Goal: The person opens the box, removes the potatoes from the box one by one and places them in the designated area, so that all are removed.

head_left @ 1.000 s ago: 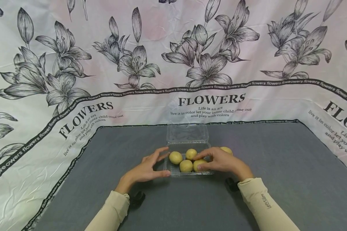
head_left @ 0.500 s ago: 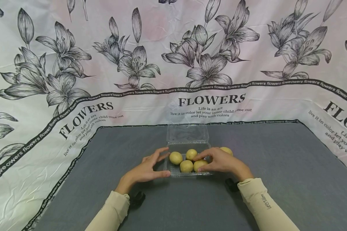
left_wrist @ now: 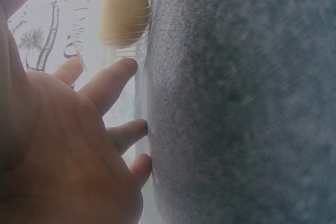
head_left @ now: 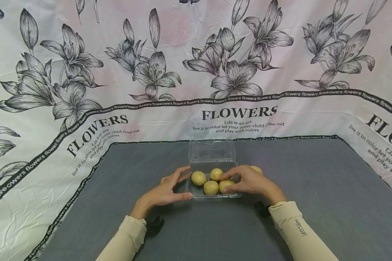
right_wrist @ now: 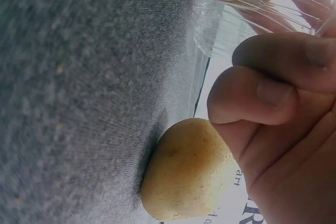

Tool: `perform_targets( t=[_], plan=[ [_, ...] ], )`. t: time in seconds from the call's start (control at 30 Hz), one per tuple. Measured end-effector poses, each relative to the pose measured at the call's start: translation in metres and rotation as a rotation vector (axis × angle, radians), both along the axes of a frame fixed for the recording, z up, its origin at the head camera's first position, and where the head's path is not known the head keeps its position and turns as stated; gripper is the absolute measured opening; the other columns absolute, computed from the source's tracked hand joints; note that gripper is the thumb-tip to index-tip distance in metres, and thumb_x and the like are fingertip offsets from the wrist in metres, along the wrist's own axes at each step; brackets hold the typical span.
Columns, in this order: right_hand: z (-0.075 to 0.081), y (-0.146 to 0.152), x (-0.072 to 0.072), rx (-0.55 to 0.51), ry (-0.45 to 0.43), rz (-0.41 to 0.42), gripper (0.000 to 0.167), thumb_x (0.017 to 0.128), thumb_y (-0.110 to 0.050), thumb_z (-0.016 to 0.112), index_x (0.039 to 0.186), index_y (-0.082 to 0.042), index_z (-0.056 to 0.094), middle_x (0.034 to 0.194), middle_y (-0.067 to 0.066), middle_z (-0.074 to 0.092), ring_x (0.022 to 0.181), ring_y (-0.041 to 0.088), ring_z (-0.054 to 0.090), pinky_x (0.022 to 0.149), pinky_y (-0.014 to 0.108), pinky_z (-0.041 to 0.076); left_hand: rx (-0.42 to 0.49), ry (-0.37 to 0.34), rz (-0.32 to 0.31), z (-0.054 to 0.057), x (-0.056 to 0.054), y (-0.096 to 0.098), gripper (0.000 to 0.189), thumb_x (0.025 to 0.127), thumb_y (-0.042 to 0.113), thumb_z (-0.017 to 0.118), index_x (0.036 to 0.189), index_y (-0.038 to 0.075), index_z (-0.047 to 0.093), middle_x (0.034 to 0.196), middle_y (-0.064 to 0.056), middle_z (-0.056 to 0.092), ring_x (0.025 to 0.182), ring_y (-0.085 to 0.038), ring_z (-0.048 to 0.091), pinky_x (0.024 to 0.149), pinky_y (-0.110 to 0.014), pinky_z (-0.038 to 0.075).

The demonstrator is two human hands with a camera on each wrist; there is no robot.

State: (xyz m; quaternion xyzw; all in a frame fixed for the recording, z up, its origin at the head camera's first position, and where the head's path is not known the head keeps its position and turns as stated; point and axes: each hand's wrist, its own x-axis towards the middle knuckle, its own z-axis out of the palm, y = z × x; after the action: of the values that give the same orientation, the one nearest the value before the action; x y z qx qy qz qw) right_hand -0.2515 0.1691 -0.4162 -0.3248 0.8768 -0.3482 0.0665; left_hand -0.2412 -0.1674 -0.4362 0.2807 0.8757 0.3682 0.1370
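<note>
A clear plastic clamshell box (head_left: 190,188) stands on the table with its lid (head_left: 212,150) raised at the back. Inside are several yellow lemons, among them a left one (head_left: 199,178), a back one (head_left: 216,174) and a front middle one (head_left: 211,187). My right hand (head_left: 253,181) reaches over the box's right wall, its thumb and fingers round the front right lemon (head_left: 226,185), partly hidden. Spread and fairly straight, the fingers of my left hand (head_left: 164,190) touch the box's left side; the left wrist view shows this hand (left_wrist: 79,129) beside the clear wall.
Another lemon (head_left: 256,169) lies outside the box on the grey tabletop (head_left: 212,232), just beyond my right hand; the right wrist view shows this loose lemon (right_wrist: 186,171) close below the fingers. A flower-printed cloth (head_left: 170,83) hangs behind and along the sides.
Almost nothing differs. My right fingertips and the front right lemon have shifted very slightly to the right; my left hand stays in place.
</note>
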Motion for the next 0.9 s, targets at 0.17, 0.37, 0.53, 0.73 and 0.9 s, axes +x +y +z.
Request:
perform_targets(
  t=[0.17, 0.37, 0.53, 0.73, 0.9],
  plan=[
    [0.0012, 0.0004, 0.0008, 0.016, 0.0, 0.015, 0.042, 0.084, -0.033, 0.085, 0.121, -0.015, 0.076, 0.122, 0.004, 0.075, 0.117, 0.028, 0.068, 0.092, 0.043, 0.056, -0.002, -0.005, 0.003, 0.0004, 0.0004, 0.0007, 0.093, 0.093, 0.051, 0.071, 0.163, 0.028, 0.014, 0.165, 0.007, 0.036, 0.159, -0.03, 0.017, 0.119, -0.065, 0.008],
    [0.0017, 0.0009, 0.0012, 0.015, -0.017, 0.032, 0.044, 0.085, -0.032, 0.084, 0.123, -0.013, 0.075, 0.124, 0.008, 0.074, 0.119, 0.032, 0.067, 0.091, 0.041, 0.057, -0.004, -0.005, 0.006, 0.0004, 0.0008, 0.0011, 0.093, 0.093, 0.051, 0.071, 0.163, 0.03, 0.014, 0.165, 0.007, 0.036, 0.159, -0.03, 0.017, 0.119, -0.065, 0.008],
    [0.0007, 0.0011, 0.0013, 0.003, -0.004, 0.022, 0.041, 0.084, -0.031, 0.085, 0.121, -0.014, 0.076, 0.122, 0.007, 0.075, 0.116, 0.029, 0.068, 0.089, 0.038, 0.057, -0.004, -0.005, 0.004, 0.0002, 0.0008, 0.0009, 0.093, 0.092, 0.051, 0.071, 0.163, 0.031, 0.014, 0.164, 0.008, 0.036, 0.159, -0.03, 0.017, 0.119, -0.065, 0.009],
    [0.0, 0.0013, 0.0015, -0.014, 0.008, -0.009, 0.04, 0.084, -0.032, 0.085, 0.119, -0.015, 0.077, 0.12, 0.003, 0.076, 0.112, 0.023, 0.07, 0.087, 0.036, 0.056, -0.005, -0.001, 0.004, 0.0005, 0.0006, 0.0009, 0.093, 0.092, 0.051, 0.071, 0.163, 0.029, 0.014, 0.165, 0.008, 0.036, 0.159, -0.03, 0.017, 0.119, -0.065, 0.009],
    [-0.0013, 0.0029, 0.0004, -0.033, 0.014, -0.019, 0.039, 0.085, -0.035, 0.084, 0.119, -0.018, 0.077, 0.12, 0.001, 0.076, 0.112, 0.021, 0.069, 0.089, 0.037, 0.056, -0.007, 0.001, 0.009, 0.0007, 0.0008, 0.0012, 0.093, 0.092, 0.052, 0.071, 0.163, 0.029, 0.015, 0.164, 0.009, 0.036, 0.159, -0.03, 0.017, 0.119, -0.065, 0.008]
  ],
)
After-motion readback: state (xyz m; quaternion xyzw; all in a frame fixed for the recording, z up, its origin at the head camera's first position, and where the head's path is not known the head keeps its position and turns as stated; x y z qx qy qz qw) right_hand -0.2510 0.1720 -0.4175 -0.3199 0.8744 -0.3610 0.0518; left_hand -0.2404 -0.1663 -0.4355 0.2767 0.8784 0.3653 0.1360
